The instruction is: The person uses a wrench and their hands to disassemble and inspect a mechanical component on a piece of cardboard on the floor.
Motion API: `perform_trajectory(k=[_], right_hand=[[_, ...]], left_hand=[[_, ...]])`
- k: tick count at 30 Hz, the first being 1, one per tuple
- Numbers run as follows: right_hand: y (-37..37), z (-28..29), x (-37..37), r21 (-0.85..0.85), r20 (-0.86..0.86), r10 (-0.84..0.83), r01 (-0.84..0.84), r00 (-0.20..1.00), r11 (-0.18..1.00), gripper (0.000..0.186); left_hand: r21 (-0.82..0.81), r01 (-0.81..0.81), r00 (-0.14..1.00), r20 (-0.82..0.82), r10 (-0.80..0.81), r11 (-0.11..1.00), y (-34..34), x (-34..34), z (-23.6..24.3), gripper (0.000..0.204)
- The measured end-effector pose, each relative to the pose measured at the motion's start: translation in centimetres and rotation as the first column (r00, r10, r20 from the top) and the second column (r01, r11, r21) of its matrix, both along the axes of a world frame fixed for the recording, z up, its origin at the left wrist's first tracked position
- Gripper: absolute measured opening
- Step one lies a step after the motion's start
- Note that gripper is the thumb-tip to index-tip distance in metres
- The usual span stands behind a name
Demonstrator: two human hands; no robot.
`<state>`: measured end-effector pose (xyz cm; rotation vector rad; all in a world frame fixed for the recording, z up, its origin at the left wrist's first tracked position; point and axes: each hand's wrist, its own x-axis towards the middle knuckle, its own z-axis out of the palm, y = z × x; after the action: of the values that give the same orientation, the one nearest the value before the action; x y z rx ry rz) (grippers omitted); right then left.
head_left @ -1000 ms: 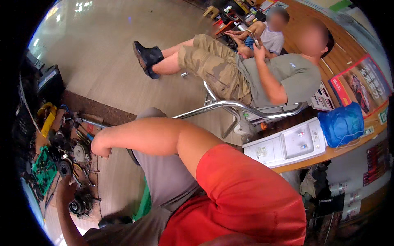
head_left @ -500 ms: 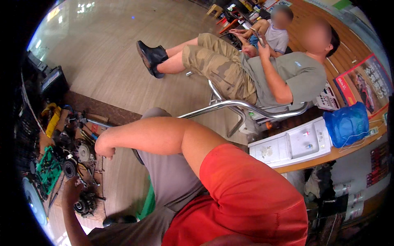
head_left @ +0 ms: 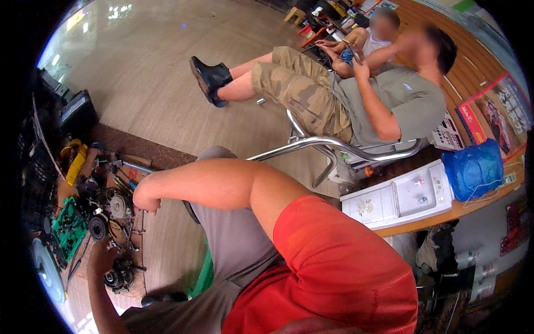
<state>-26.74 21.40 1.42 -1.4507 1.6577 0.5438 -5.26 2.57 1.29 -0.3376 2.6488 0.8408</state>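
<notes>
My right hand [head_left: 147, 199] hangs from a bent wrist beside a round metal disc-like part [head_left: 119, 206]; its fingers are mostly hidden behind the hand. Lower down, my left hand [head_left: 100, 257] is in shadow with its fingers curled inward, and whatever they may hold is too small to make out. Just beside it are a dark ring-shaped part [head_left: 98, 227] and a dark machine part with a round metal face [head_left: 118, 278]. These parts lie on a brown cardboard sheet [head_left: 137, 256], among tools and loose metal pieces.
Around the parts are a green tool tray [head_left: 70, 228], a yellow object [head_left: 76, 161], a pale blue round lid or basin [head_left: 47, 270] and a black battery-like box [head_left: 78, 113]. A person [head_left: 384, 103] sits on a metal-framed chair [head_left: 334, 143]; another sits behind. A white water dispenser [head_left: 367, 206] lies at right.
The view has shifted slightly. The seated person nearby has raised one hand to the face. Both of my hands stay at about the same parts.
</notes>
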Motion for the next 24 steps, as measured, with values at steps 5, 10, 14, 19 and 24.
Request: perform_trajectory(k=[5,10,14,19,24], right_hand=[[0.1,1.2,0.5,-0.077,-0.046,0.074,-0.078,0.996,0.994,0.034],[0.2,2.0,0.8,-0.075,-0.052,0.053,-0.057,0.997,0.996,0.035],[-0.2,-0.1,0.4,-0.043,-0.039,0.078,-0.08,0.996,0.996,0.035],[0.1,1.7,1.1,-0.061,-0.055,0.078,-0.082,0.995,0.995,0.034],[0.9,1.8,0.5,-0.048,-0.046,0.085,-0.088,0.995,0.995,0.034]], left_hand=[[-0.028,0.031,0.997,-0.076,-0.033,0.999,-0.2,0.3,-0.3,0.039],[0.012,0.0,1.0,-0.01,0.0,1.0,0.6,0.0,1.4,0.039],[-0.02,-0.005,1.0,-0.029,0.004,1.0,0.7,0.1,1.1,0.039],[-0.02,0.03,0.996,-0.081,-0.032,0.999,-0.1,0.6,0.0,0.038],[-0.001,0.019,0.999,-0.036,-0.019,1.0,1.2,-0.3,1.4,0.039]])
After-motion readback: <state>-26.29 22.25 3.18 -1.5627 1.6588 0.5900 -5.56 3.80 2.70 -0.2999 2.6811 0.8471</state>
